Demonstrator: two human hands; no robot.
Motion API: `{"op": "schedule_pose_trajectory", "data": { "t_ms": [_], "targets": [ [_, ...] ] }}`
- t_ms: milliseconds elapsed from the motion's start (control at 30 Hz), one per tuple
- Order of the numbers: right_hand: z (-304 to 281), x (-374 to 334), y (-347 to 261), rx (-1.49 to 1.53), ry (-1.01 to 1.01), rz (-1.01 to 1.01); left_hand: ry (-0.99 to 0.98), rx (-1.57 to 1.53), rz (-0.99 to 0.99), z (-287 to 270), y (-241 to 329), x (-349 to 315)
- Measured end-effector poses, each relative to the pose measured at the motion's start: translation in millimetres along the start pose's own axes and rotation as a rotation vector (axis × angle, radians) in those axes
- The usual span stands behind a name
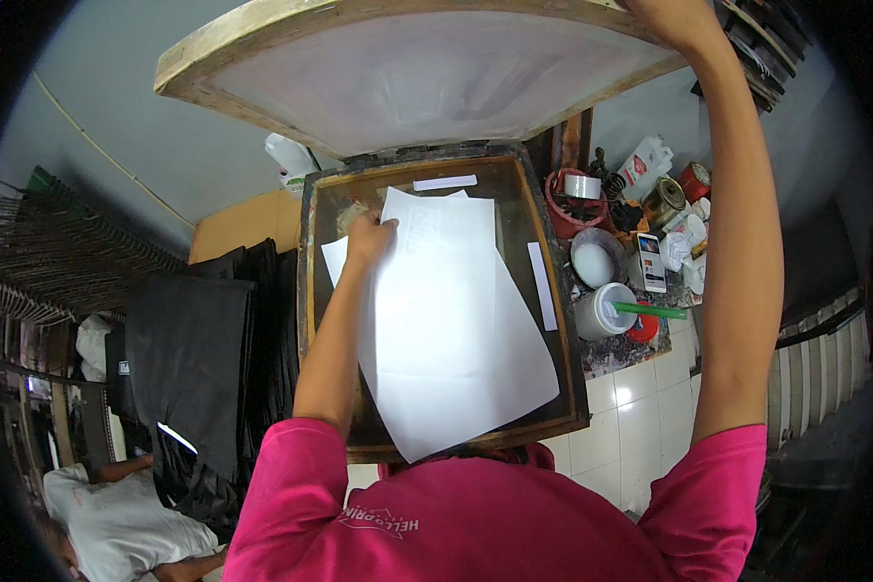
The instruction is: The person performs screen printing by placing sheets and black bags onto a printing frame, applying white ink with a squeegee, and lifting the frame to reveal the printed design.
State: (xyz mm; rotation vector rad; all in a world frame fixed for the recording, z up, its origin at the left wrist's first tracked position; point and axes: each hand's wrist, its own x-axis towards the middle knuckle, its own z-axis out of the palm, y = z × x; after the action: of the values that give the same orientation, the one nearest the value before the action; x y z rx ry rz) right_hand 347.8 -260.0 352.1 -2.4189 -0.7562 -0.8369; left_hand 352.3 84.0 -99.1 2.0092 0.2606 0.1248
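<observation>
My right hand is raised at the top right, closed on the corner of a wood-framed printing screen. The screen tilts up over the far end of a dark, wood-edged table frame. My left hand grips the upper left edge of a white paper sheet, thumb on top; its other fingers are partly hidden. A crumpled yellowish piece shows beside those fingers. More white paper lies under the sheet, fanned out to the right. White strips are on the table's surface, at its right and far sides.
At right, a side table holds a white tub with a green handle, a red bucket, a phone, cans and a white jug. Black bags hang at left. A person in a white shirt is at lower left.
</observation>
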Motion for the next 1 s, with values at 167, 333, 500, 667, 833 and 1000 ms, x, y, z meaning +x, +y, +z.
{"op": "schedule_pose_trajectory", "data": {
  "t_ms": [167,333,500,667,833,1000],
  "targets": [
    [-10.6,-10.0,3.2,-0.105,-0.008,0.080,0.097,0.082,0.036,23.0,41.1,-15.5],
    [-1.4,-7.6,4.4,-0.047,-0.019,0.055,0.234,0.145,-0.007,16.0,30.6,-16.2],
    [-4.5,-13.1,2.9,-0.056,-0.026,0.054,0.309,0.110,-0.019,21.4,35.6,-21.7],
    [-7.6,-16.1,-4.0,-0.070,-0.030,0.085,0.423,0.184,0.049,15.1,58.8,-40.6],
    [-11.0,-49.7,-12.1,-0.053,-0.030,0.132,0.280,-0.365,0.291,-9.2,133.6,-95.7],
    [3.5,-152.0,-27.5,0.105,-0.110,0.037,0.047,-0.933,0.421,-71.5,193.0,-236.0]
  ]
}}
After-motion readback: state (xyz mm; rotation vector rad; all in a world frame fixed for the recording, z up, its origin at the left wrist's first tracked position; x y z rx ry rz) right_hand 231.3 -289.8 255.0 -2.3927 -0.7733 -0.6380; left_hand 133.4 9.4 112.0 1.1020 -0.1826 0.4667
